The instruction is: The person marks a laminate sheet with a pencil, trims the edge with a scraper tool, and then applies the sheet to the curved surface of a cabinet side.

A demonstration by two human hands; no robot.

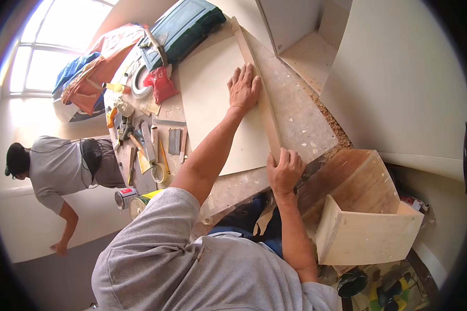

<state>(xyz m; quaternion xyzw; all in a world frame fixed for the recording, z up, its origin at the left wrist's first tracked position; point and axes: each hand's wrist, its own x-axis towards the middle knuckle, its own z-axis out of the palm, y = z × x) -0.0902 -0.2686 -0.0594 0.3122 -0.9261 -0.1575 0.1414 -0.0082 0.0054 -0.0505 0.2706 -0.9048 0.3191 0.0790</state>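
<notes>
A pale flat panel (pixel 213 98) lies on the worktable in front of me. Along its right edge runs a long narrow wooden strip (pixel 264 111), reaching from the near corner to the far end. My left hand (pixel 244 88) rests flat on the panel, fingers stretched forward, with its right side against the strip about midway along. At the near end of the strip, my right hand (pixel 285 171) is closed around its tip, thumb on the left and fingers curled to the right. The undersides of both hands are hidden.
Tools, including a hammer (pixel 135 139), a tape roll (pixel 160 172) and a red bag (pixel 161 84), crowd the table's left side. A green case (pixel 184 31) lies at the far end. An open wooden box (pixel 371 233) stands at right. Another person (pixel 62 160) bends at far left.
</notes>
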